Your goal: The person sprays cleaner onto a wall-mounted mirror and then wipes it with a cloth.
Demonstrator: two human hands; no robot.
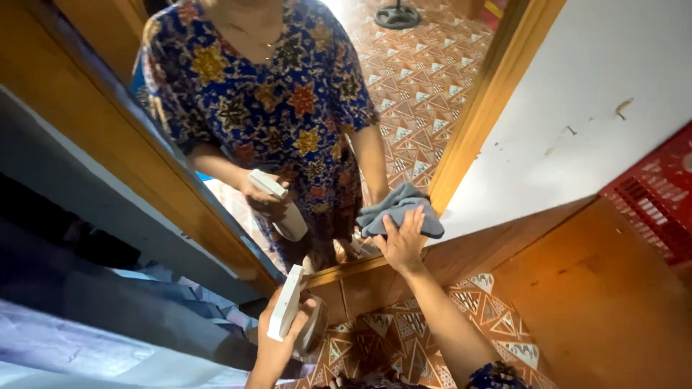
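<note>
My right hand [401, 243] presses a grey cloth [398, 211] against the lower part of a tall mirror [432, 79] in a wooden frame [497, 86]. Low in front of the mirror, my left hand [277, 338] grips a white spray bottle [287, 304] by its trigger head. The mirror reflects me in a blue flowered dress, along with the bottle and the cloth.
A white wall [598, 94] stands to the right of the mirror, with a red plastic crate [656, 194] at the right edge. A wooden panel [598, 302] lies below them. The floor [476, 310] has patterned brown tiles. Grey and blue bedding [86, 324] fills the lower left.
</note>
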